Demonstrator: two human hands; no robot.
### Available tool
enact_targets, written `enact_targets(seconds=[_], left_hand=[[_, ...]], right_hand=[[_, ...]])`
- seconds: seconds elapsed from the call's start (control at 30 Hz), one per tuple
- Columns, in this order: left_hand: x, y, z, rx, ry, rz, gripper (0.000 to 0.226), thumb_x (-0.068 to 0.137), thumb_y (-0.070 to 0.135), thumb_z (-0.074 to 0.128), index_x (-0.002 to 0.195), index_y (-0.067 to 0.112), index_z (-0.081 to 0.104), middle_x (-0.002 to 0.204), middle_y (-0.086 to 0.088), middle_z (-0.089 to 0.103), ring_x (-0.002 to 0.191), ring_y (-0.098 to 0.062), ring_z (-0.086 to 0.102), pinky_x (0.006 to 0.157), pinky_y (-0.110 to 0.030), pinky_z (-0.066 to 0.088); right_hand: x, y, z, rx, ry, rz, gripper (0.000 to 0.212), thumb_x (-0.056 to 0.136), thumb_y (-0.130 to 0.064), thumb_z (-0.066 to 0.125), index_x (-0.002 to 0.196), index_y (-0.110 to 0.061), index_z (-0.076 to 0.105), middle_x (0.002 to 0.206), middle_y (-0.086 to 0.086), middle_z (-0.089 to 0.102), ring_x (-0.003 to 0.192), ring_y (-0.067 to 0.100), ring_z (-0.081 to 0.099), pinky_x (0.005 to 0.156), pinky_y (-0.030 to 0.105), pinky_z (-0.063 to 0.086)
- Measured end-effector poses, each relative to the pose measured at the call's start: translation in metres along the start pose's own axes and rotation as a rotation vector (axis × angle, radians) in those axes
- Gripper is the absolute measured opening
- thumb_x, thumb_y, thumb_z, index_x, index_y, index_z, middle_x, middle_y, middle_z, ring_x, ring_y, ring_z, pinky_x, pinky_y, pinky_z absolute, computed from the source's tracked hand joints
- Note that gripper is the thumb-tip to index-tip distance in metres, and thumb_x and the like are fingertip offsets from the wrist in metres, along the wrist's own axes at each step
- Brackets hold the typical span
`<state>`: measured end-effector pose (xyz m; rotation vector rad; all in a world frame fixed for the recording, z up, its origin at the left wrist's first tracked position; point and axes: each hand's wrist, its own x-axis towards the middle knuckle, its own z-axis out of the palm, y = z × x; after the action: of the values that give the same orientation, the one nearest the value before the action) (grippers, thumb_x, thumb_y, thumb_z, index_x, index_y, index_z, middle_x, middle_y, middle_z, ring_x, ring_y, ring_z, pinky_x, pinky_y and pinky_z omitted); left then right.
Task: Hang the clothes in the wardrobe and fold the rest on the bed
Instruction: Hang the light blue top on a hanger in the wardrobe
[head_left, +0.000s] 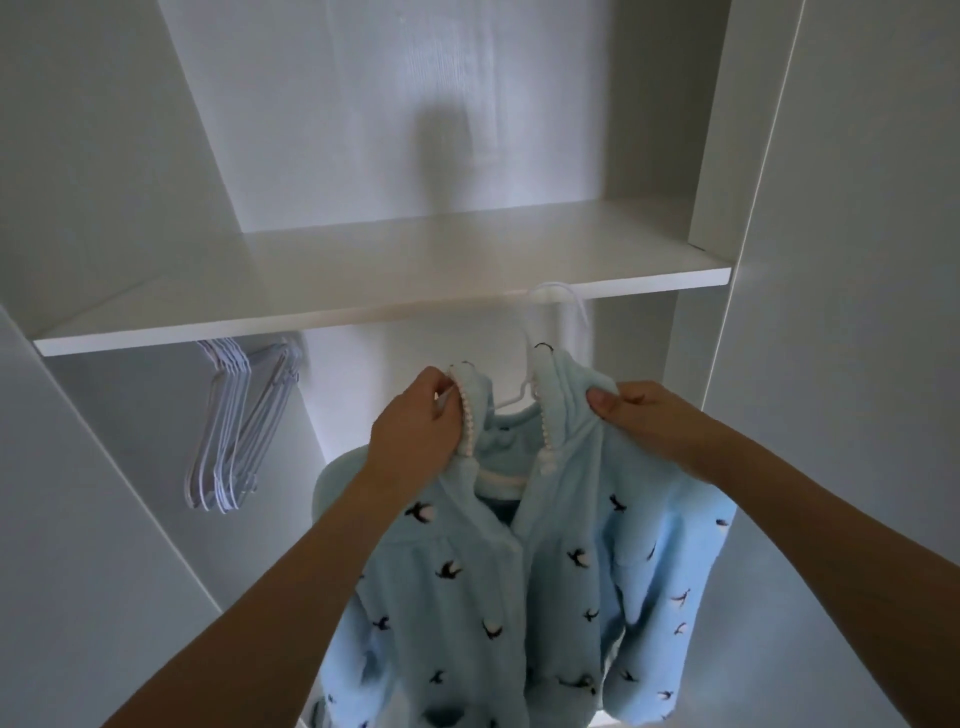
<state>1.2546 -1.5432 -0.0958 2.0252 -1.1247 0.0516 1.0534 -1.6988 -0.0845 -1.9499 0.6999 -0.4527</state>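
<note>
Head view: both hands' fingers (602, 402) pinch fuzzy blue bird-print jacket (571, 561) on white hanger (524, 389).

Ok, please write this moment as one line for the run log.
step: hanging | item: blue fleece garment on white hanger | left hand: grips collar | right hand: grips collar | spare hangers: left under shelf

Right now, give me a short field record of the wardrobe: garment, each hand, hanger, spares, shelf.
garment: light blue fleece top with dark bird print, on a hanger
left hand: pinches the left collar edge with its bead trim
right hand: pinches the right collar edge
hanger: white, hook up under the shelf; rail hidden
spare hangers: white bunch hanging at left
shelf: white, above the garment
</note>
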Motion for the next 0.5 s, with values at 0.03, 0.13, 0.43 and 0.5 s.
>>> enact_targets(seconds=[0.03,0.13,0.43,0.5], left_hand=[[0.0,0.002,0.002,-0.02,0.06,-0.005,0.015,0.098,0.032,0.041,0.09,0.022,0.047,0.064,0.007,0.05,0.056,-0.009,0.045,0.055,-0.027,0.034],[0.003,0.002,0.0,-0.053,0.179,0.061,0.011,0.095,0.031,0.043,0.089,0.021,0.045,0.06,0.006,0.049,0.051,-0.01,0.043,0.053,-0.026,0.034],[0.01,-0.011,0.001,-0.162,0.211,0.088,0.012,0.099,0.023,0.046,0.088,0.017,0.047,0.06,0.011,0.047,0.051,-0.005,0.042,0.052,-0.019,0.032],[0.01,-0.011,0.005,-0.124,0.143,0.057,0.013,0.099,0.023,0.044,0.087,0.017,0.046,0.061,0.008,0.047,0.052,-0.006,0.041,0.052,-0.022,0.032]], right_hand=[[0.001,-0.002,0.002,0.003,-0.028,-0.003,0.038,0.09,-0.049,0.05,0.092,-0.018,0.071,0.093,0.001,0.073,0.09,0.02,0.068,0.085,0.032,0.054],[0.005,-0.007,0.002,-0.004,-0.055,-0.034,0.036,0.091,-0.05,0.047,0.096,-0.024,0.07,0.099,-0.003,0.071,0.095,0.016,0.066,0.089,0.03,0.05],[0.009,-0.012,-0.001,-0.227,-0.056,0.067,0.064,0.075,-0.072,0.04,0.098,-0.02,0.069,0.099,0.0,0.069,0.092,0.018,0.065,0.093,0.036,0.049],[0.005,-0.002,-0.002,-0.34,-0.126,0.169,0.071,0.073,-0.076,0.039,0.095,-0.016,0.07,0.094,0.002,0.07,0.087,0.018,0.067,0.088,0.035,0.052]])
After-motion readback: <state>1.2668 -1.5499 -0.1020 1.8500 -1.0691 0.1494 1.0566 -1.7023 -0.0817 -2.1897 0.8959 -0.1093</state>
